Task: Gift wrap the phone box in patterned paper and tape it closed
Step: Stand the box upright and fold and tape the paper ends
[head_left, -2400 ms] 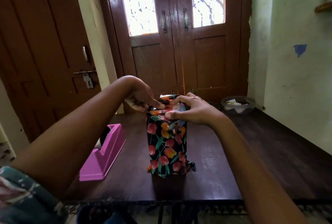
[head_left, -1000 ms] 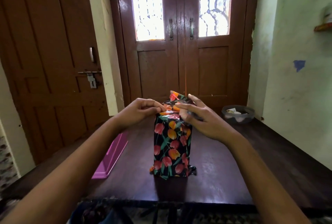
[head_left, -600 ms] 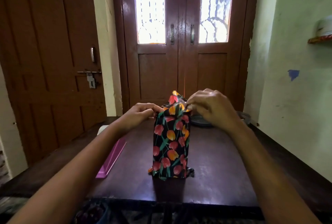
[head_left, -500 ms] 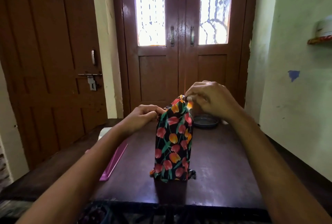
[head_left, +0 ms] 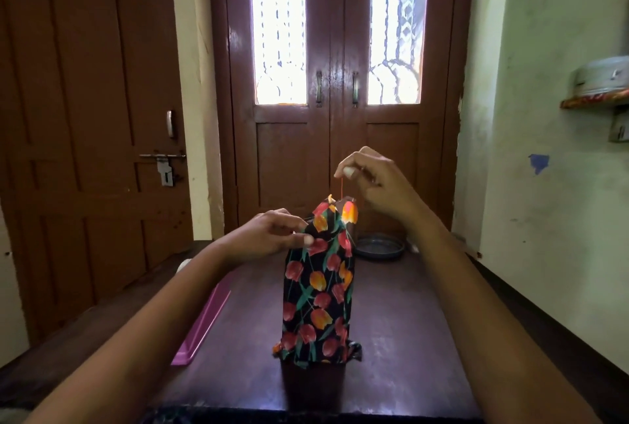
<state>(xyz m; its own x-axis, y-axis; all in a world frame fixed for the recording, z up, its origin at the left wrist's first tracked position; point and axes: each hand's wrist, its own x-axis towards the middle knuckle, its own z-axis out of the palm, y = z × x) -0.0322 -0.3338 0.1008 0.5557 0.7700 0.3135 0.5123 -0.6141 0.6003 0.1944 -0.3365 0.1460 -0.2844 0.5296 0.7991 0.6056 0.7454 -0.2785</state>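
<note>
Head view: I see a dark wooden table (head_left: 408, 338) running away from me toward a pair of brown doors. The box (head_left: 318, 291) stands upright on end near the middle of it, covered in black paper (head_left: 335, 217) printed with red and orange tulips. The top flaps are bunched to a peak, and loose ends are crumpled at the base. A pink tape dispenser (head_left: 204, 321) lies to the left, partly behind my forearm. A shallow round dish (head_left: 379, 246) sits behind the box.

The left hand (head_left: 265, 240) pinches the paper at the box's upper left shoulder. The right hand (head_left: 377, 182) hovers just above the peak with its fingers curled and thumb and forefinger tips together. I cannot tell whether they hold anything.
</note>
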